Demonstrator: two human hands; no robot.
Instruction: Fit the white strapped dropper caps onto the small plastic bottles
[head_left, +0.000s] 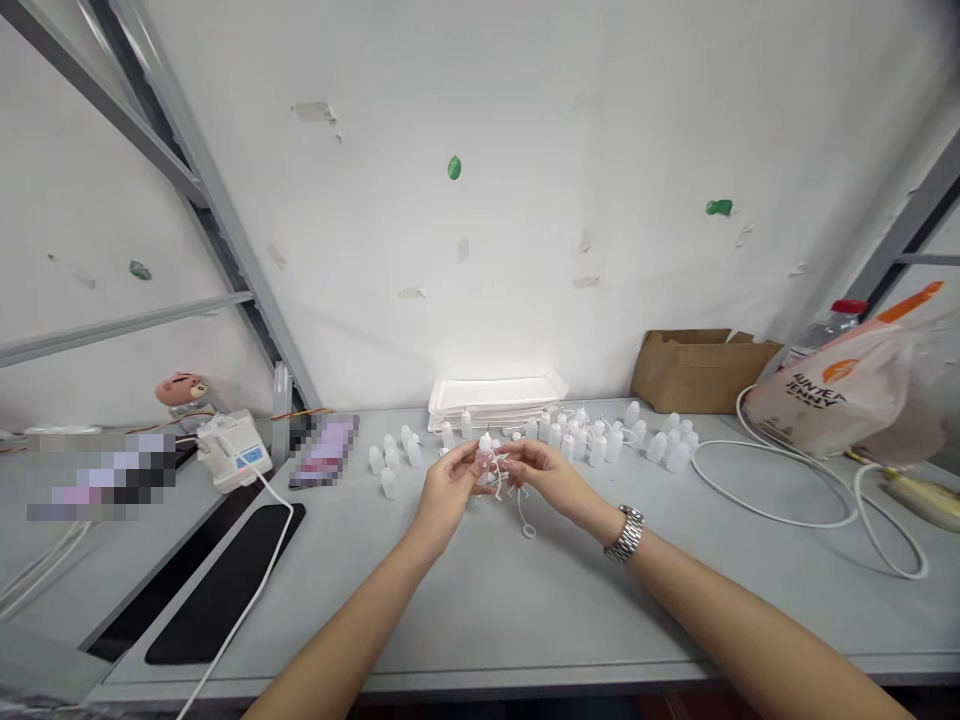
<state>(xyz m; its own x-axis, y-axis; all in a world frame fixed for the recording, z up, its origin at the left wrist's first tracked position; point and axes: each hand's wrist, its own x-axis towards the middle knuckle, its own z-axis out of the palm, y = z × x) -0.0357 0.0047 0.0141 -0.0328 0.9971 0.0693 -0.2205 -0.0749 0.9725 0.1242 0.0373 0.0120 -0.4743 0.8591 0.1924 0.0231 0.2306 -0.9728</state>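
While our left hand [448, 488] holds the small bottle [485, 460] over the table [480, 610], its nozzle [485, 438] points up, long axis near vertical. We note it clamped between thumb and fingers; our right hand [553, 478], just beside, pinches white straps [500, 482].

At the right end of the bench [885, 620], a brown cardboard box [679, 375] stands against the white wall [510, 100], near a printed plastic bag [817, 405] and a red-capped bottle [849, 307]; a white cable [776, 523] loops in front. At the left, a pink bear figure [180, 389] sits behind a white power strip [231, 448], with a black pad [225, 585] nearer the front edge.
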